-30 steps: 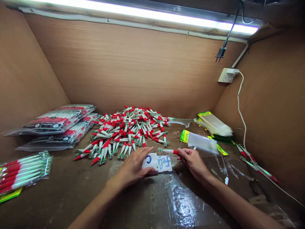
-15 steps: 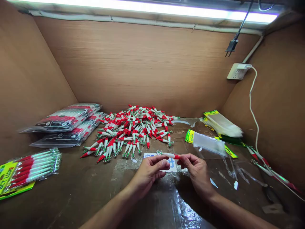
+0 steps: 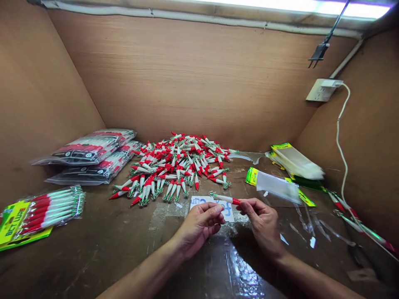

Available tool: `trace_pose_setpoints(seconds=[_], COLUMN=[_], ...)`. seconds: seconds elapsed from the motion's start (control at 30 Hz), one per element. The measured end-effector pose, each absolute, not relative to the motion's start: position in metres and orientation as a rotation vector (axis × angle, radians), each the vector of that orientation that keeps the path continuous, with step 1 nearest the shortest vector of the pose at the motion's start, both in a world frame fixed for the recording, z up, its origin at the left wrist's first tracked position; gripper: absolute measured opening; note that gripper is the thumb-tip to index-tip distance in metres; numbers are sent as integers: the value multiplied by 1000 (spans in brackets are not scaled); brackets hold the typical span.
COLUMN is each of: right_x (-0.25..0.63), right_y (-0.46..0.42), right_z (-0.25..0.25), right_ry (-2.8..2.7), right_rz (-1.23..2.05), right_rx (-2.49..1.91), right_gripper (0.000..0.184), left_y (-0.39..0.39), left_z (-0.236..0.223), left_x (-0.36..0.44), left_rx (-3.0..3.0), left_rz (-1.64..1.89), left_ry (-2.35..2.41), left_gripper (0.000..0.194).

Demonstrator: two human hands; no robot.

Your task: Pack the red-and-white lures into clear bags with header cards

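Observation:
A red-and-white fishing lure (image 3: 227,198) with green hooks at its left end is pinched by its red tip in my right hand (image 3: 263,222). It tilts slightly, with the hooks higher. My left hand (image 3: 201,226) is just below and left of it, apart from the lure, thumb and forefinger closed together; whatever is between them, if anything, I cannot make out. Behind both hands lies a white paper card (image 3: 229,214) with blue handwriting, partly covered by my left fingers. Farther back spreads a big heap of the same lures (image 3: 181,162).
Filled plastic bags (image 3: 93,151) are stacked at the back left, above a yellow-headed pack of lures (image 3: 46,211). On the right are clear packaging sleeves (image 3: 274,187), a sleeve stack (image 3: 296,160), plastic scraps (image 3: 311,228) and a white cable (image 3: 339,141). A black plug (image 3: 319,52) hangs above.
The lure's hook end has risen and moved away from my left fingers, so the lure now tilts. My left thumb and forefinger have come together. The camera view has shifted slightly.

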State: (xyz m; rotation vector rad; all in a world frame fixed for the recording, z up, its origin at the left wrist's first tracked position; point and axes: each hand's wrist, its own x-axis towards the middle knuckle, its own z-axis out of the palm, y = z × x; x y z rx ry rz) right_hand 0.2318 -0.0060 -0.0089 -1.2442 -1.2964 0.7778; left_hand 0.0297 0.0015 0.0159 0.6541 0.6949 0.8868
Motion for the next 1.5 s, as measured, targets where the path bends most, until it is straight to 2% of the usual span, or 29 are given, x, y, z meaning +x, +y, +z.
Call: trace_pose_setpoints(seconds=[0.13,0.23,0.33,0.4,0.47,0.53,0.6,0.67,0.73,1.03,1.27,1.5], right_x=[234,236,239,243,247,251,255,259,263,257,241,248], right_y=[-4,1,9,15,20,25,27,28,28,23,10,13], right_z=[-8,-11,-16,-19,-21,-21,-20,-19,-19,-19,-12,-19], right_ry=[-1275,-1237,-1173,-1140,-1168,-1274,-1414,-1530,-1583,-1750,-2043,-2267], right_rz=[805,856,939,980,986,957,914,882,861,821,492,272], right_rx=[-1243,-1242,-1219,-1208,-1232,-1299,-1381,-1435,-1453,-1412,-1231,-1161], right_gripper=[31,32,34,36,38,39,38,38,38,34,24,24], left_y=[-3,-7,-7,0,10,21,29,33,35,32,27,31], left_z=[13,17,33,45,52,51,44,34,24,17,16,11], left_x=[26,14,-4,-16,-26,-35,-40,-42,-43,-35,-22,-24], left_rx=[994,1475,1674,1770,2010,2250,2450,2578,2610,2535,2525,2517], left_rz=[741,249,-266,-167,225,471,479,406,356,405,513,498], left_ry=[787,650,328,428,851,1276,1437,1401,1349,1303,1213,1163], left_gripper=[24,27,36,33,28,27,39,68,81,82,85,93])
